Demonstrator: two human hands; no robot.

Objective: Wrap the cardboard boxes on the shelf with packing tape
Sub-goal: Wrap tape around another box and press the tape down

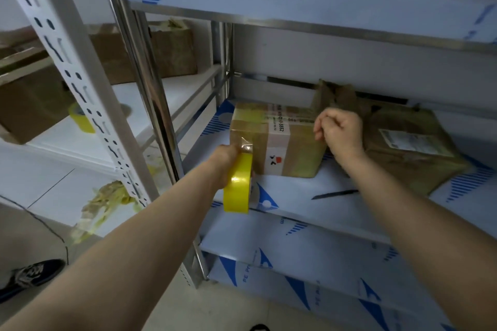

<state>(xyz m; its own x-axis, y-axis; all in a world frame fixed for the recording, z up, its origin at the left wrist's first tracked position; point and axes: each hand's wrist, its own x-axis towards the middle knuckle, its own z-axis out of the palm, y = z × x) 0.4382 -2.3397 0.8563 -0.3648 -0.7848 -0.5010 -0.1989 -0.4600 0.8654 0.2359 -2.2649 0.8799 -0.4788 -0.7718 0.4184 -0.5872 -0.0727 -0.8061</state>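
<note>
Centrally, we see the brown rectangular cardboard box with a white label on the film-covered white metal shelf, just beside a crumpled brown taped parcel. Our left hand grips the yellow packing-tape roll at the box's near left corner. Our right hand rests curled on its top right edge; whether it pinches anything we cannot tell.

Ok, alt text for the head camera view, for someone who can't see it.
A left hand holds a yellow tape roll at the left end of a cardboard box on a metal shelf; the right hand, fingers curled, rests at its right end.
</note>
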